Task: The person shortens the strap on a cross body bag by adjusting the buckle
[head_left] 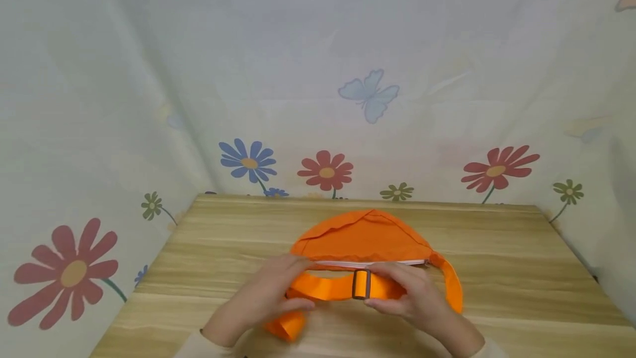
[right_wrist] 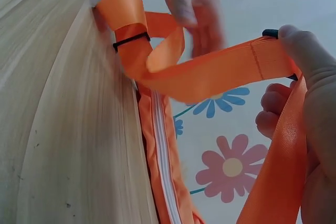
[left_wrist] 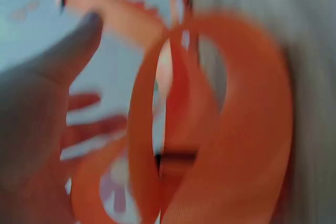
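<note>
An orange waist bag [head_left: 367,236] lies on the table, its white zipper [head_left: 348,264] facing me. In front of it runs its orange strap [head_left: 323,287]. My right hand [head_left: 419,300] pinches this strap at a dark slider buckle [head_left: 355,284], thumb on the buckle's edge in the right wrist view. The left hand [head_left: 270,291] is at the strap's left part; in the blurred left wrist view its thumb and fingers are spread apart beside the loops. A second dark buckle [right_wrist: 131,40] sits on the looped strap near the tabletop.
The wooden table [head_left: 199,247] carries the bag. Behind it and at the sides hangs a pale cloth [head_left: 278,70] printed with flowers and butterflies. At the right, another stretch of strap [head_left: 453,286] curves from the bag's corner towards me.
</note>
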Available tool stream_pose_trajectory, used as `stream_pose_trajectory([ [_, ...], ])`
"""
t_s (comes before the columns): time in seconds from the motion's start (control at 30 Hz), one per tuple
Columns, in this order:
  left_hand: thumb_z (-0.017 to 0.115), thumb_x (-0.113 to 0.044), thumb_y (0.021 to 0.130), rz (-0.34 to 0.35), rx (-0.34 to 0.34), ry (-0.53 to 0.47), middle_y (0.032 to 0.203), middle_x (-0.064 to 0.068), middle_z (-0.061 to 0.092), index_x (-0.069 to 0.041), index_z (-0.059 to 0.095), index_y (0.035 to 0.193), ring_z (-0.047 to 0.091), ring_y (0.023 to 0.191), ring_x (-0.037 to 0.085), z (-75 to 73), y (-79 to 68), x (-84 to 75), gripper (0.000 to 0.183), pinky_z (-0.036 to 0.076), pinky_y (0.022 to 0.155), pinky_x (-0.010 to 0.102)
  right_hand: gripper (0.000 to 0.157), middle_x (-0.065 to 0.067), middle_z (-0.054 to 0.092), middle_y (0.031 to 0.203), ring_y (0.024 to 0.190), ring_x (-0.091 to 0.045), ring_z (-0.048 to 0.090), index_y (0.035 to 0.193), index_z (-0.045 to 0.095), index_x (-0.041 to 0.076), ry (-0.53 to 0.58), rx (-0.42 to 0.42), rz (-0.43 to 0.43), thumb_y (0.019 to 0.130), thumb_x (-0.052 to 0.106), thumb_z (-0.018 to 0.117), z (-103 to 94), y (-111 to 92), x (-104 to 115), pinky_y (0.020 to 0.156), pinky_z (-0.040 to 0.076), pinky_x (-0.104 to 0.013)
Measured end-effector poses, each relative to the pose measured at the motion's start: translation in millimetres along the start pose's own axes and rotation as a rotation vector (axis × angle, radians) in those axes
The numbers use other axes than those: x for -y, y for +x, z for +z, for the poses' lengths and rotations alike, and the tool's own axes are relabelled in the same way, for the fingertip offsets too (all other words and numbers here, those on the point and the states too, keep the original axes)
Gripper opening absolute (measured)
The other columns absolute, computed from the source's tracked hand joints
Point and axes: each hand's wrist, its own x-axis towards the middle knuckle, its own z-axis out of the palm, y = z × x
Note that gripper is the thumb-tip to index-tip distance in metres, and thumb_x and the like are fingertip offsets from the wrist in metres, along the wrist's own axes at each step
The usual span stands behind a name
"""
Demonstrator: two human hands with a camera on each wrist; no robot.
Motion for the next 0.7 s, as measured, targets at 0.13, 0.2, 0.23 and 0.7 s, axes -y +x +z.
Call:
stream_pose_trajectory([
  [0.13, 0.080, -0.063, 0.089, 0.081, -0.066, 0.105, 0.143, -0.002, 0.066, -0.019, 0.059, 0.149, 0.055, 0.138, 0.024, 8.5, 16.4, -32.0, 0.077, 0.037, 0.119, 0.055, 0.048, -0.003, 0.081, 0.115, 0.099, -0.020, 0.077, 0.124, 0.075, 0.014, -0.014, 0.003, -0.016, 0.096, 0.051, 0.079, 2.3, 3, 2, 0.096, 0.056, -0.013],
  [0.2, 0.080, -0.062, 0.090, 0.123, -0.070, 0.079, 0.142, -0.004, 0.067, -0.018, 0.059, 0.149, 0.058, 0.135, 0.021, 11.3, 23.4, -43.9, 0.076, 0.039, 0.117, 0.050, 0.048, -0.002, 0.080, 0.116, 0.100, -0.019, 0.077, 0.126, 0.074, 0.014, -0.004, 0.011, -0.019, 0.096, 0.051, 0.077, 2.9, 4, 3, 0.097, 0.056, -0.013],
  [0.23, 0.080, -0.060, 0.091, 0.136, -0.057, 0.039, 0.143, -0.005, 0.067, -0.019, 0.059, 0.149, 0.059, 0.133, 0.019, 12.6, 26.4, -48.5, 0.074, 0.040, 0.116, 0.047, 0.048, -0.002, 0.080, 0.116, 0.100, -0.019, 0.077, 0.126, 0.074, 0.013, 0.006, 0.013, -0.022, 0.096, 0.050, 0.078, 3.1, 4, 4, 0.097, 0.055, -0.012],
  [0.7, 0.080, -0.041, 0.098, 0.088, 0.008, -0.617, 0.117, -0.012, 0.071, -0.028, 0.066, 0.128, 0.062, 0.097, 0.005, 16.9, 35.3, -32.0, 0.036, 0.058, 0.091, 0.024, 0.052, 0.007, 0.072, 0.116, 0.090, -0.005, 0.065, 0.134, 0.069, 0.020, -0.073, 0.131, 0.021, 0.090, 0.038, 0.090, -12.0, -3, -2, 0.079, 0.057, -0.016],
])
